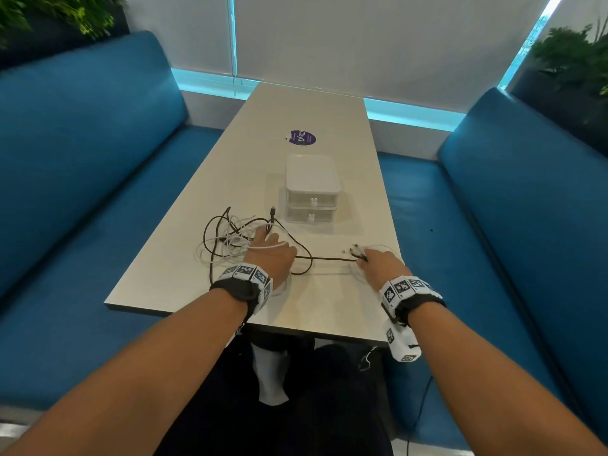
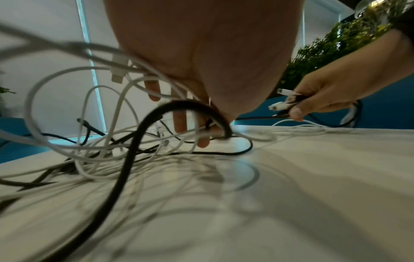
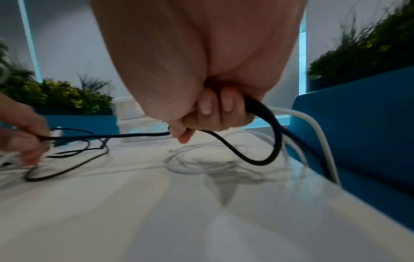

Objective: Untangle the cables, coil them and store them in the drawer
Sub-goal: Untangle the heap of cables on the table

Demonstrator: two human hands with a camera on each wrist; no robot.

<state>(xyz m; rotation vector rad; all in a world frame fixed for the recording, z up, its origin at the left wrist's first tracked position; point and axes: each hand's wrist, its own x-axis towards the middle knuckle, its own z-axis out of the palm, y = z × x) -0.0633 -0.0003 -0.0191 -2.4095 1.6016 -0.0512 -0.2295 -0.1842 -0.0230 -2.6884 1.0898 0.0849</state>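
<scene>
A tangle of white cables (image 1: 227, 248) and a black cable (image 1: 329, 258) lies on the near part of the table (image 1: 296, 314). My left hand (image 1: 266, 241) is sunk into the tangle with its fingers (image 2: 180, 122) pointing down. One white strand lies across its back, and the black cable (image 2: 134, 150) hooks in between thumb and forefinger. My right hand (image 1: 363, 260) grips a bunch of cable ends (image 2: 280, 104), white plugs and the black cable (image 3: 264, 115) together. The black cable (image 3: 112, 136) runs taut between both hands. The white two-drawer unit (image 1: 311, 185) stands behind, both drawers closed.
Blue benches (image 1: 82, 192) flank the table on both sides. A purple sticker (image 1: 302, 138) lies beyond the drawers. A white loop (image 3: 192, 168) rests near the table's right edge, and a white cable (image 3: 322, 141) hangs over that edge. Plants stand behind the benches.
</scene>
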